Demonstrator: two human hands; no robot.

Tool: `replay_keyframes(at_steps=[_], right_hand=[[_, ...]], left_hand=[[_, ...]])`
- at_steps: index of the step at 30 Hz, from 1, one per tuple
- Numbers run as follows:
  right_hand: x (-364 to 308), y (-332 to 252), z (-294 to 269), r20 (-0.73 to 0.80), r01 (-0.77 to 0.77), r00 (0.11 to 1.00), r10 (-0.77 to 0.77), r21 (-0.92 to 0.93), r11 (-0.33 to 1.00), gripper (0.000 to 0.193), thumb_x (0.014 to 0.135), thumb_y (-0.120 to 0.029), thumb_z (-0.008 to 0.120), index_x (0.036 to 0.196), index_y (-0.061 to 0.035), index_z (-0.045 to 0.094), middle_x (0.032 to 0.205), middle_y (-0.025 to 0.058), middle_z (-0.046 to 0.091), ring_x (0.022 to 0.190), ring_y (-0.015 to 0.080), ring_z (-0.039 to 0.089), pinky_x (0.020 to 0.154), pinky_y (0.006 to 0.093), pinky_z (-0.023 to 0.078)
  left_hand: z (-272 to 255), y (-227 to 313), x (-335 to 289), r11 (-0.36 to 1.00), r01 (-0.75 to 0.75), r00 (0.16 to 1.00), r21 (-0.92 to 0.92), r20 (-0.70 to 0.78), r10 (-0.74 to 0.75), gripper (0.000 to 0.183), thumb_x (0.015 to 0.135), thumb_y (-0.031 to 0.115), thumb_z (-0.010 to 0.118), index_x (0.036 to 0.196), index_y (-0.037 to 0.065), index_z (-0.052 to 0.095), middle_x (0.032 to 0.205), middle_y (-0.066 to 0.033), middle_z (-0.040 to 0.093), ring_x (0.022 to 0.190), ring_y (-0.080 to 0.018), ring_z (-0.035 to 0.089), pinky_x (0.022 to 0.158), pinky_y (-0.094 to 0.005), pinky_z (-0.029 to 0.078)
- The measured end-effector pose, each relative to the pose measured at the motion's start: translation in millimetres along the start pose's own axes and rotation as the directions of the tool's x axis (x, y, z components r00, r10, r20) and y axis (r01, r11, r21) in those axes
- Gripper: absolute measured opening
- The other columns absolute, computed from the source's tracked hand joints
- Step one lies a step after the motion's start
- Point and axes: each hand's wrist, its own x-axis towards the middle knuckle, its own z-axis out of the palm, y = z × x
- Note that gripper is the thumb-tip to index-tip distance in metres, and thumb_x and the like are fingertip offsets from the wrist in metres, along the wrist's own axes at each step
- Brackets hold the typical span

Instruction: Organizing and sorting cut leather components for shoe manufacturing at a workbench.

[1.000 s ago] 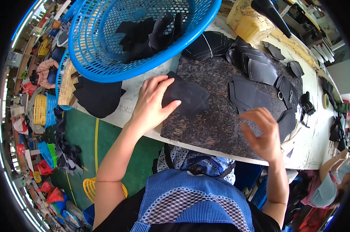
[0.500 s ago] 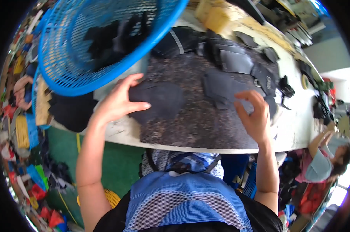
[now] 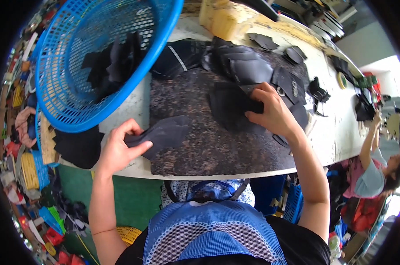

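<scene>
My left hand [image 3: 119,148] pinches the near-left end of a thin stack of black cut pieces [image 3: 168,132], fabric-like and gently bent, at the left side of a dark mottled board [image 3: 195,154]. With thumb and fingers my right hand [image 3: 274,110] grips the right edge of another flat black piece [image 3: 228,104], which seems to lie over more black pieces. Just beyond it are overlapping glossy black padded pieces [image 3: 248,66]. To their right, black straps with metal rings [image 3: 289,84] rest on the board.
A blue perforated basket [image 3: 54,70] holding black scraps stands at the left. Below its rim lies a dark stack [image 3: 78,148]. A yellow block [image 3: 222,20] sits at the back. Another person [image 3: 367,176] works at the far right.
Both hands have closed on black pieces; before, the left was spread beside its stack and the right hovered over the other. The right has moved left; the left stack is now bent up.
</scene>
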Motion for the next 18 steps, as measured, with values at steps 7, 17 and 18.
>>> replay_keyframes(at_steps=[7,17,18], right_hand=[[69.8,-73.7,49.8,0.125,0.148,0.967,-0.224,0.438,0.887,0.031,0.081,-0.007,0.079,0.106,-0.0033,0.061,0.092,0.0172,0.068,0.087,0.0328,0.070,0.077,0.0421,0.054],[67.3,-52.9,25.3,-0.424,0.289,0.881,-0.212,0.127,0.949,0.026,0.078,-0.015,0.082,0.100,-0.0073,0.072,0.095,0.0121,0.068,0.095,0.0347,0.067,0.085,0.0445,0.055],[60.9,-36.6,1.4,-0.414,0.179,0.907,-0.073,0.223,0.958,0.018,0.081,-0.012,0.078,0.097,-0.0052,0.073,0.092,0.0128,0.071,0.090,0.0321,0.069,0.082,0.0413,0.056]], left_hand=[[-4.1,25.9,-45.4,0.939,-0.024,0.961,-0.344,0.252,0.117,0.035,0.075,0.004,0.091,0.100,0.003,0.066,0.088,-0.0043,0.072,0.081,-0.0102,0.069,0.072,-0.0263,0.054],[63.0,80.0,33.0,0.953,-0.224,0.838,-0.204,0.459,0.295,0.040,0.079,0.017,0.087,0.109,-0.001,0.067,0.095,-0.0154,0.074,0.086,-0.0303,0.073,0.080,-0.0361,0.055],[74.4,82.9,47.7,0.936,-0.291,0.835,-0.196,0.426,0.349,0.039,0.079,0.018,0.086,0.108,0.000,0.066,0.098,-0.0166,0.073,0.091,-0.0318,0.073,0.083,-0.0378,0.055]])
